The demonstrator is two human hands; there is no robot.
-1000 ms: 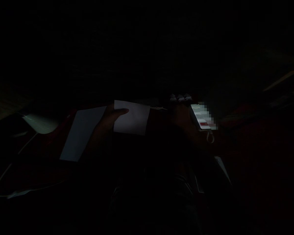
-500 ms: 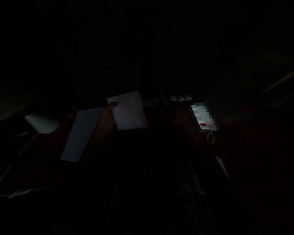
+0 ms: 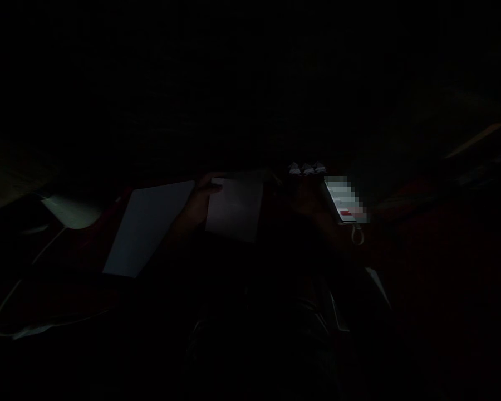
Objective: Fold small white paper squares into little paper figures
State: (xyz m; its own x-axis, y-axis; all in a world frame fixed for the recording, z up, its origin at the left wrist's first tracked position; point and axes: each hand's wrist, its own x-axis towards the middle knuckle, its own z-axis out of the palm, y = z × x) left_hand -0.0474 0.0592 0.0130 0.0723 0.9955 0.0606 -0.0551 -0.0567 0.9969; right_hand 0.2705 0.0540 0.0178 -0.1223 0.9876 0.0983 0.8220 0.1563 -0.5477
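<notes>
The scene is very dark. My left hand is closed on the left edge of a white sheet of paper, held just above the surface near the middle of the view. A second, larger white sheet lies flat to its left. My right hand shows only as a dim shape beside a lit phone; its fingers are lost in the dark.
Small folded white paper pieces sit in a row behind the phone. A pale object and a white cable lie at the left. The surface looks dark red. Another pale strip lies at the right.
The held sheet, tilted up and raised half a second ago, has come down and shifted right. My left hand went with it. The phone and the flat sheet stayed put.
</notes>
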